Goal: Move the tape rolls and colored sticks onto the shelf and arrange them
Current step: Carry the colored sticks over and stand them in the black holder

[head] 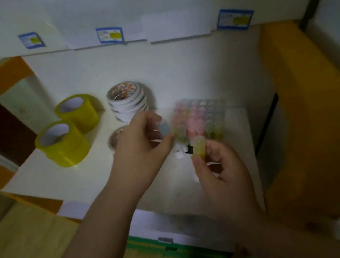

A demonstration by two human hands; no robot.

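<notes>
- The left hand (141, 140) is raised over the middle of the white shelf (94, 164), its fingers curled and pinching a pale blue stick (164, 127) between thumb and fingertips; the stick is blurred, and its long axis seems to run up toward the camera, though the exact tilt cannot be told.
- The right hand (218, 170) is nearer and to the right, thumb and forefinger pinching a yellow stick (199, 146) that stands roughly upright, its rounded pale end pointing up and away from the palm.
- Just beyond both hands, a block of colored sticks (198, 117) stands on the shelf in tight rows, all on end with their long axes vertical; pink ones fill the middle, yellow-green ones the near row, and greyish ones the far right.
- A stack of white tape rolls (127, 101) lies flat, holes facing up, at the far middle of the shelf, left of the sticks.
- A single white tape roll (116, 137) lies flat just near of that stack, partly hidden by the left hand.
- Two yellow tape rolls (63, 144) sit on the left of the shelf, one nearer and one farther, close beside each other, both flat with cores facing up.
- Three blue-bordered labels (109, 35) hang along the edge of the shelf above.
</notes>
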